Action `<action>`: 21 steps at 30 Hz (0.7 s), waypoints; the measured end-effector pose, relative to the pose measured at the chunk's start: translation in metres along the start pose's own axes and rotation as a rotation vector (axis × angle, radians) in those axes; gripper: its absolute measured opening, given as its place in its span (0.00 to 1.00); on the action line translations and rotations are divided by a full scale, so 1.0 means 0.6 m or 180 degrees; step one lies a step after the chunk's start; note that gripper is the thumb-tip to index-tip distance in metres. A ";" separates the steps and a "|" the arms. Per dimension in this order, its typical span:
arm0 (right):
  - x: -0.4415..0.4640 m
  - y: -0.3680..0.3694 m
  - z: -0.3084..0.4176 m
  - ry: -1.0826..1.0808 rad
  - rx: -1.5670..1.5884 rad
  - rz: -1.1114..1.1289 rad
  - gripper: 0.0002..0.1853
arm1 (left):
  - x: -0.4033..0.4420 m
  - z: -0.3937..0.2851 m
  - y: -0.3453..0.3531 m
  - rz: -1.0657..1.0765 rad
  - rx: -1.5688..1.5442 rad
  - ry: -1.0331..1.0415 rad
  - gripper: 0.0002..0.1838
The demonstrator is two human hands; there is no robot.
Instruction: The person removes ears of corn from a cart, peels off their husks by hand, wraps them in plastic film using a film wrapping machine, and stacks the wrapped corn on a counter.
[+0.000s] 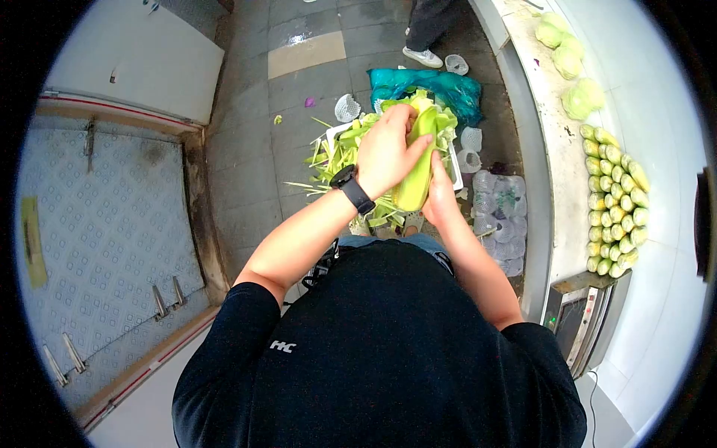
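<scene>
A pale green ear of corn in its husk (pixel 414 183) is held between my two hands, tilted over a heap of stripped leaves. My left hand (pixel 386 145), with a black watch on the wrist, is closed over its upper left side, thumb lying across the husk. My right hand (pixel 441 196) grips the lower right side, its fingers partly hidden behind the ear. Below, green husk leaves (pixel 343 153) fill and spill over a white bin (pixel 457 170), only part of whose rim shows.
A teal plastic bag (pixel 467 93) lies beyond the bin, near another person's shoe (pixel 423 57). Clear plastic packaging (pixel 500 216) and white foam nets (pixel 347 108) are on the floor. On the right counter (pixel 556 187) are stacked corn ears (pixel 616 201) and cabbages (pixel 582 98).
</scene>
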State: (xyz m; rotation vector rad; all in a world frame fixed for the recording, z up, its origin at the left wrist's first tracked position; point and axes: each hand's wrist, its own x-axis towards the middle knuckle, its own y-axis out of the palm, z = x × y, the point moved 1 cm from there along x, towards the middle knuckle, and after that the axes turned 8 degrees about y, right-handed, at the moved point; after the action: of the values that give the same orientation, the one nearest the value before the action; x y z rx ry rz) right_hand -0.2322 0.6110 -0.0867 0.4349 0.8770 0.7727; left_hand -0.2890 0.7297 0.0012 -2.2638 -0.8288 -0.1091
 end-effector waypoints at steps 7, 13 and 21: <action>-0.003 0.007 -0.011 0.0263 -0.0046 -0.0053 0.29 | -0.001 0.018 0.004 -0.0351 -0.0246 0.0705 0.06; 0.016 0.014 -0.023 0.0042 -0.0140 -0.0027 0.28 | -0.028 0.008 0.014 -0.0351 -0.0445 0.0565 0.06; 0.017 0.010 -0.037 0.0147 -0.0125 0.0024 0.32 | -0.040 0.011 0.000 -0.0119 -0.0118 0.1138 0.09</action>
State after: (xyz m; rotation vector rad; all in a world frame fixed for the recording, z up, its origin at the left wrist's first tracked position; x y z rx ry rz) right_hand -0.2486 0.6233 -0.1011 0.3871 0.9021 0.8081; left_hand -0.3091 0.7210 -0.0112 -2.1735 -0.6807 -0.5332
